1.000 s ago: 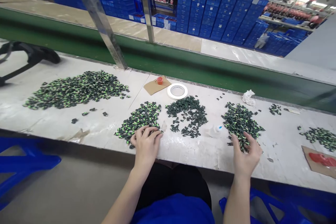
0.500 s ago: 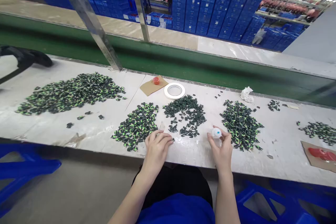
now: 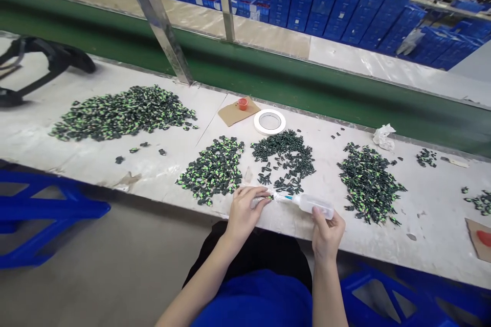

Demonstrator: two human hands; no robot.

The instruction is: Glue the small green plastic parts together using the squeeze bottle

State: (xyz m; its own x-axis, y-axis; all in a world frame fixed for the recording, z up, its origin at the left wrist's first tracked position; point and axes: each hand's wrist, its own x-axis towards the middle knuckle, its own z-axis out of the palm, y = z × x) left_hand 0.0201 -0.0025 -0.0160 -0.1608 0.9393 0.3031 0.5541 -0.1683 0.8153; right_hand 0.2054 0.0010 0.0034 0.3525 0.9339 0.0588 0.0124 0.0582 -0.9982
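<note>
**Head View, Forward and Down**

The view looked from the head, above the shirt (image 3: 257, 299), and it faced forward and down. The table (image 3: 441, 225) crossed it at a slant. The left hand (image 3: 243, 212) and right hand (image 3: 328, 235) were quite near; the crates (image 3: 318, 0) were far, at the top.

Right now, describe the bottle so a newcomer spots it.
Find the long white worktable, then its near edge by the person's lap. There the right hand holds the bottle roughly level, nozzle toward the left hand. Unlike the dark parts heaped nearby, it is whitish and translucent, with blue at the nozzle.
</note>
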